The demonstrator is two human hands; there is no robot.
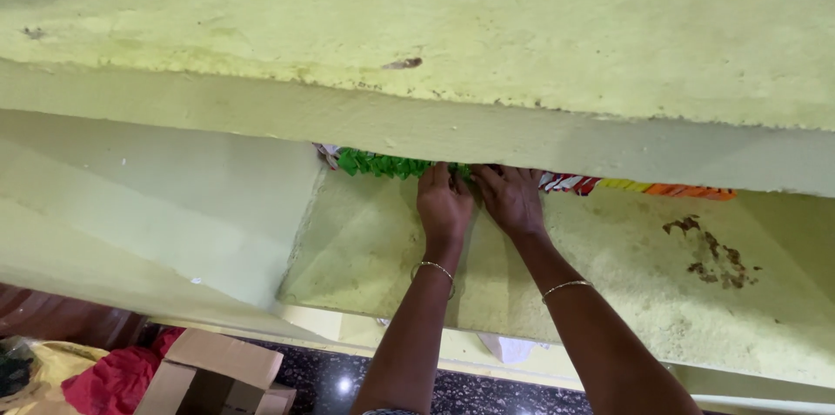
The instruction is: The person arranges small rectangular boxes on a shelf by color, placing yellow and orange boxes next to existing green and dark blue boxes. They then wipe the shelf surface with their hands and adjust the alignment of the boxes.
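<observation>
Both my hands reach to the back of a yellow-green painted shelf (609,293). My left hand (444,202) and my right hand (511,199) lie side by side, palms down, fingers tucked under the edge of the shelf above. Their fingertips rest on a row of small packets at the shelf's back: green packets (383,164) to the left, red-and-white ones (570,182) and orange and yellow ones (687,191) to the right. Each wrist bears a thin bangle. The upper shelf hides the fingertips, so any grip is hidden.
A thick upper shelf slab (487,41) overhangs the packets. The left side wall (174,215) closes the shelf bay. Brown stains (713,254) mark the shelf at right. Below, on a dark speckled floor, are an open cardboard box (217,371) and red cloth (113,380).
</observation>
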